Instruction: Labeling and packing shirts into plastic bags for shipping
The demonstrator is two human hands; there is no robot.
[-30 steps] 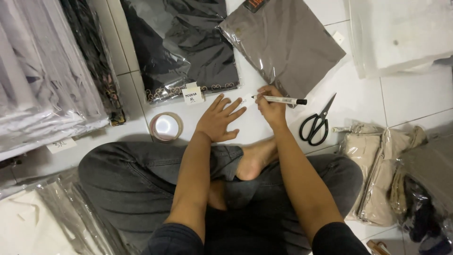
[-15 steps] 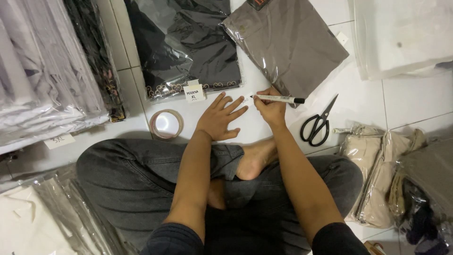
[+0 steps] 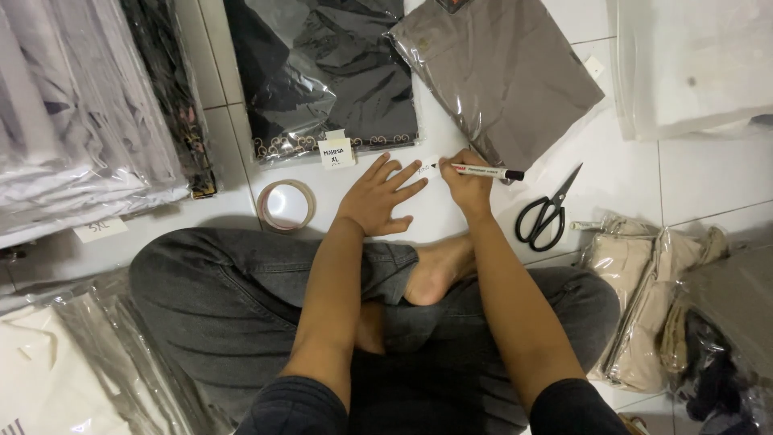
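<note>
Since the earlier frame the right hand (image 3: 465, 184) has slid the white marker with the black cap (image 3: 485, 171) a little leftward along the small white paper label (image 3: 427, 167). Largest to smallest: the white tiled floor (image 3: 708, 181), the taupe garment in a clear plastic bag (image 3: 499, 72), black scissors (image 3: 547, 213). The left hand (image 3: 378, 197) lies flat, fingers spread, apparently pinning the label; the right grip is closed around the marker.
</note>
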